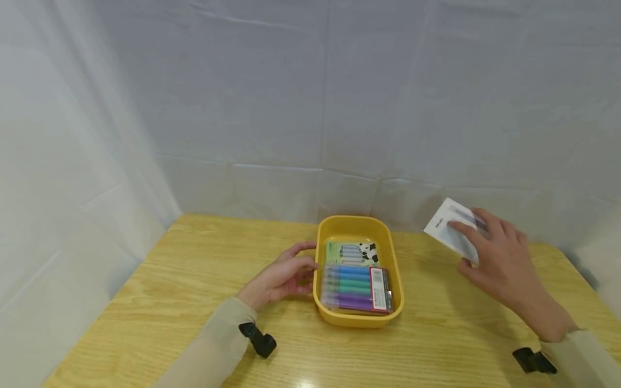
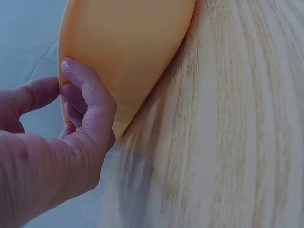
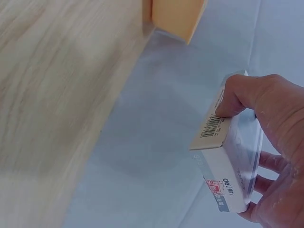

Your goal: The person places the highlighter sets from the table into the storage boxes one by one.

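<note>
A yellow plastic bin point(image 1: 360, 321) stands upright on the table. My left hand point(image 1: 283, 275) pinches its left rim; in the left wrist view the curled fingers point(image 2: 102, 102) lie against the outer wall, with the thumb at the rim. Inside the bin, a clear pack of blue, green and purple pens point(image 1: 353, 289) lies at the near end. Behind it is a flat green package with a panda picture point(image 1: 350, 253). To the right of the bin, my right hand point(image 1: 506, 261) holds up a small white box point(image 3: 233, 159) printed "deli", tilted between thumb and fingers.
The wooden table point(image 1: 194, 280) reaches back to a pale hanging sheet point(image 1: 271, 118), which also covers the left side. Black straps point(image 1: 259, 339) are fastened over both light sleeves.
</note>
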Available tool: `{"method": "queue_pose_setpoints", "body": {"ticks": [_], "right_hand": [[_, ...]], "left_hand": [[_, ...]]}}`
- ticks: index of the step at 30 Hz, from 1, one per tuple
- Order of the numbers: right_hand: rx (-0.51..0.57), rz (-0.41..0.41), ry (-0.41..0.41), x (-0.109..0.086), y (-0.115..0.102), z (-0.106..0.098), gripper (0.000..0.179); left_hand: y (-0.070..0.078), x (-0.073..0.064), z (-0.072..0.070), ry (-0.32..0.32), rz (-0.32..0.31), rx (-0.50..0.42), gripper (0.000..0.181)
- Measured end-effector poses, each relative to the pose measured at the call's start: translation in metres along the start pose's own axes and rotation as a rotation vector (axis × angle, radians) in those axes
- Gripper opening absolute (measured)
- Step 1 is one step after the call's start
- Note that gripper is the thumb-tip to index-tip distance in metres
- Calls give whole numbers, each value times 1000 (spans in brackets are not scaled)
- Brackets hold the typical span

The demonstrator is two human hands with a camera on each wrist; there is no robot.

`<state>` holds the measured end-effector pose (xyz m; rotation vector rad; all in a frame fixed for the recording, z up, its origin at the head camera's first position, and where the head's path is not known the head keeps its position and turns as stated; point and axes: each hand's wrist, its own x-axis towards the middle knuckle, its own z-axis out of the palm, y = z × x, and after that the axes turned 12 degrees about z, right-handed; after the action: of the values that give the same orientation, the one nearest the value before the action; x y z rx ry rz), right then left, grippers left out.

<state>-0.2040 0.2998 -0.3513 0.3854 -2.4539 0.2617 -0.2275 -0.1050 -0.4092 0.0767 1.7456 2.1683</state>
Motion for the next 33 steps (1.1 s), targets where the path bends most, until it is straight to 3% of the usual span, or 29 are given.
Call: {"method": "queue_pose_setpoints", "body": {"ticks": [9, 19, 33], "right_hand": [[12, -82, -14, 16, -21, 0, 64], [14, -96, -128, 33, -50, 1, 67], [-23, -233, -263, 49, -85, 28, 66]], "left_hand": [[-2, 1, 1, 3, 6, 7, 57], [-1, 0, 2, 3, 6, 1, 57], [-1, 0, 1, 11, 10, 4, 57]]}}
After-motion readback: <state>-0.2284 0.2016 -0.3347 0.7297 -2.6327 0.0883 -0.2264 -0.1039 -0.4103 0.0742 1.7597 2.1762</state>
